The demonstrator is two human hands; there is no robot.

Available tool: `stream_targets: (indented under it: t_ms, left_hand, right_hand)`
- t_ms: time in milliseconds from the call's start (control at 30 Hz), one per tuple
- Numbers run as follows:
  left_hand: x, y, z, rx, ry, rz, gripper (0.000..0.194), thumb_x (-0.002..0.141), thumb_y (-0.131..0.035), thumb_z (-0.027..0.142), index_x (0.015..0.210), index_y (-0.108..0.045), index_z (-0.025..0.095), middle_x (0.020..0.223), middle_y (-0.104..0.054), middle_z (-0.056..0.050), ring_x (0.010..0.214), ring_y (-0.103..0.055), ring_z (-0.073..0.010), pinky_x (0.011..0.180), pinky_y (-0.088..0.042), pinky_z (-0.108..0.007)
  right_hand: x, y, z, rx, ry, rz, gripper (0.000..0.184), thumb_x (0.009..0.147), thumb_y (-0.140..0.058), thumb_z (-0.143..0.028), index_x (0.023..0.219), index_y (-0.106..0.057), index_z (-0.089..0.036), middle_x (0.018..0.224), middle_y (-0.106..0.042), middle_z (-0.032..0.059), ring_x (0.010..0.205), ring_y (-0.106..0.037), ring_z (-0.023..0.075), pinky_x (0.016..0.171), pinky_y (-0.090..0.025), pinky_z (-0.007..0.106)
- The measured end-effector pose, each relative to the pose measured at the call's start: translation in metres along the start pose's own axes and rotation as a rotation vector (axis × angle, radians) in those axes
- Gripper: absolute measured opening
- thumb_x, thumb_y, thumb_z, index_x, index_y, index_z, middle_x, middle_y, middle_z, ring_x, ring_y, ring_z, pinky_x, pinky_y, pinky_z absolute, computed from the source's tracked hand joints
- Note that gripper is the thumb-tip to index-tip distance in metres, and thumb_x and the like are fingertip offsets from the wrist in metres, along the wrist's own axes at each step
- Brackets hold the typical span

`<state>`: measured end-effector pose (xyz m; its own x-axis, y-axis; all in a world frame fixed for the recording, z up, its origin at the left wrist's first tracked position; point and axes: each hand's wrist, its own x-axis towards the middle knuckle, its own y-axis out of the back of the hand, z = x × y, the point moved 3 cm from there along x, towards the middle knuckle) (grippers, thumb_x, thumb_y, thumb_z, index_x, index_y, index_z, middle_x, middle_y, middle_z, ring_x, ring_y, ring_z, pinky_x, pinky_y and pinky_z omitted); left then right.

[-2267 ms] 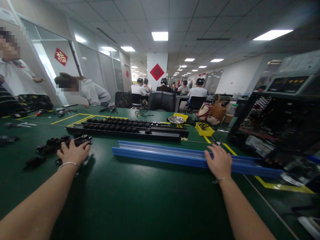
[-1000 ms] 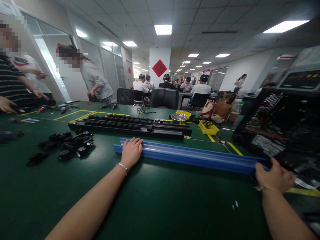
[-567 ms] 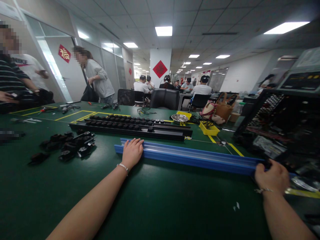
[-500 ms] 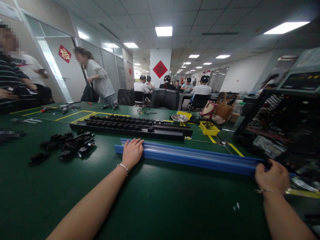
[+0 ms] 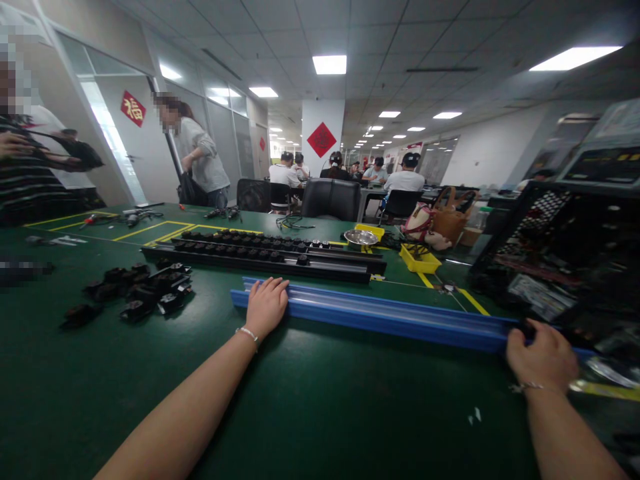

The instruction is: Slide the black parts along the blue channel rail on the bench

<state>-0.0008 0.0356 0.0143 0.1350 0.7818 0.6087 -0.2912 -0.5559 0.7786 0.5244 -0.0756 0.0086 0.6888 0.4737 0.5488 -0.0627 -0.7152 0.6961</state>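
Note:
A long blue channel rail [image 5: 390, 315] lies across the green table in front of me. My left hand [image 5: 267, 305] lies over its left end, fingers together and hooked across the rail. At the right end, my right hand [image 5: 543, 353] is closed around a small black part [image 5: 525, 328], set in or just over the channel. Most of that part is hidden by my fingers. Left of the rail sits a loose pile of black parts [image 5: 145, 287]. Behind it, black rails [image 5: 340, 269] lie side by side, carrying rows of similar black pieces.
A metal bowl [image 5: 361, 237] and a yellow bin [image 5: 419, 259] stand at the back right. A black open-sided case [image 5: 530, 253] rises on the right. Tools and cables [image 5: 135, 217] lie at the far left. White scraps [image 5: 476, 416] rest near me. People stand beyond the table.
My right hand has shifted slightly left along the blue rail with the black part. My left hand stays on the rail. A person at the far left has changed posture.

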Motion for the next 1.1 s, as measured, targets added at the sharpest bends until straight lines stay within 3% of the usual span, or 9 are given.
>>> stream_targets:
  t_ms: [433, 667, 867, 1100]
  left_hand:
    - [0.000, 0.002, 0.001, -0.002, 0.005, -0.009, 0.038, 0.088, -0.034, 0.027, 0.114, -0.062, 0.024, 0.122, -0.062, -0.003, 0.119, -0.049, -0.0222, 0.105, -0.027, -0.044]
    - [0.000, 0.003, 0.001, -0.006, 0.012, -0.004, 0.038, 0.088, -0.034, 0.026, 0.114, -0.063, 0.024, 0.121, -0.062, -0.003, 0.119, -0.049, -0.0219, 0.106, -0.026, -0.043]
    - [0.000, 0.003, 0.001, -0.006, 0.001, -0.001, 0.038, 0.088, -0.034, 0.026, 0.114, -0.063, 0.024, 0.121, -0.062, -0.003, 0.118, -0.050, -0.0223, 0.105, -0.027, -0.044]
    - [-0.001, 0.002, 0.000, -0.008, 0.005, 0.013, 0.039, 0.088, -0.034, 0.026, 0.114, -0.063, 0.025, 0.120, -0.062, -0.003, 0.118, -0.050, -0.0228, 0.105, -0.028, -0.044]
  right_hand:
    - [-0.007, 0.008, -0.019, -0.072, 0.057, -0.058, 0.051, 0.082, -0.030, -0.042, 0.119, -0.055, -0.018, 0.124, -0.055, 0.0153, 0.112, -0.049, 0.0317, 0.088, -0.035, 0.044]
    - [-0.008, 0.007, -0.022, -0.115, 0.080, -0.092, 0.049, 0.082, -0.031, -0.039, 0.117, -0.056, -0.016, 0.115, -0.059, 0.0187, 0.103, -0.054, 0.0320, 0.083, -0.037, 0.043]
    - [-0.006, 0.003, -0.020, -0.169, 0.122, -0.076, 0.047, 0.083, -0.030, -0.046, 0.112, -0.059, -0.022, 0.108, -0.064, 0.0107, 0.093, -0.058, 0.0281, 0.079, -0.041, 0.039]
    - [-0.004, 0.003, -0.019, -0.179, 0.100, -0.084, 0.047, 0.083, -0.029, -0.048, 0.109, -0.061, -0.024, 0.103, -0.067, 0.0087, 0.087, -0.059, 0.0261, 0.075, -0.042, 0.037]
